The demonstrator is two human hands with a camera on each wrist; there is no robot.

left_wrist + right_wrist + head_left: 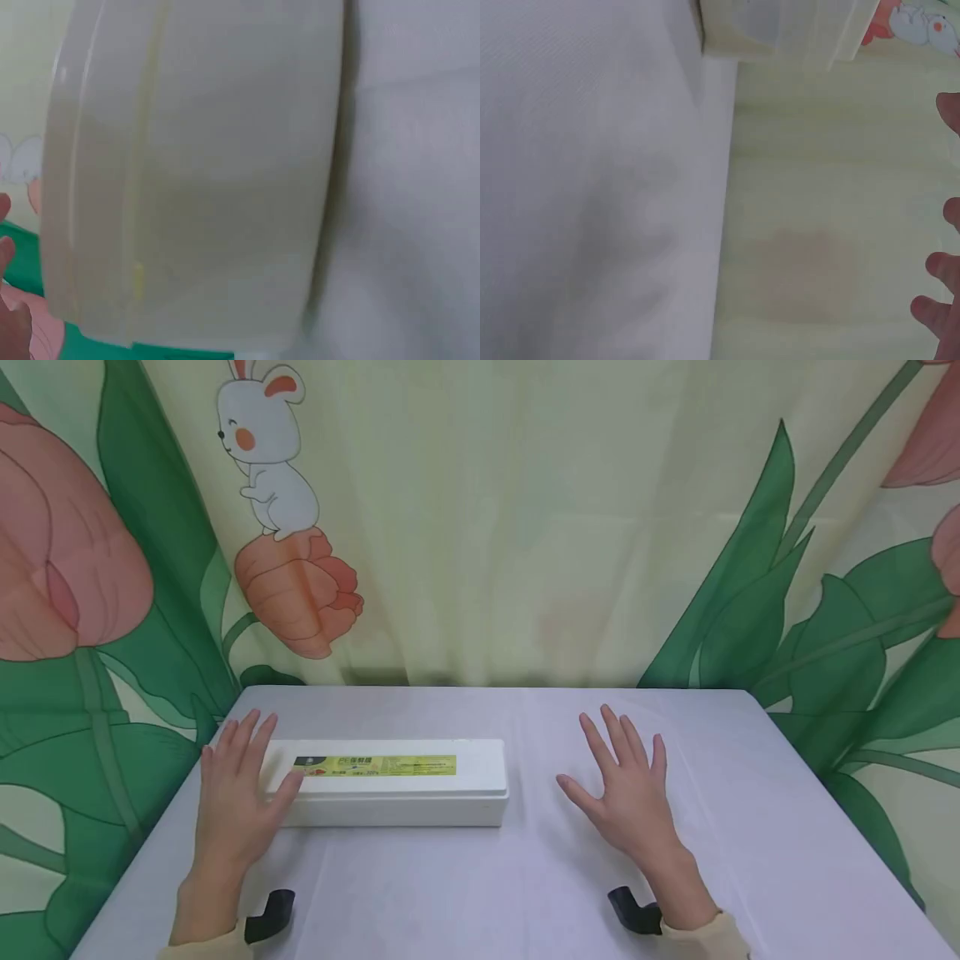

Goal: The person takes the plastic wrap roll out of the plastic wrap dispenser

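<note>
Left hand (232,797) flat against white box (390,783)

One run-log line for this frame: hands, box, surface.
left hand: open, thumb resting on white box left end | right hand: open, flat on white tablecloth, apart from box | box: lying flat, closed

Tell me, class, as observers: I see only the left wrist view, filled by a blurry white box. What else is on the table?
Observer: From the head view, only the box lies on the table, and it is long, white and closed.
Operator: Is anything printed on it?
Observer: A yellow-green label runs along its top.
Operator: Where is the left hand?
Observer: The left hand lies flat at the box's left end, its thumb on the lid.
Operator: And the right hand?
Observer: The right hand is open with fingers spread, apart from the box on its right.
</note>
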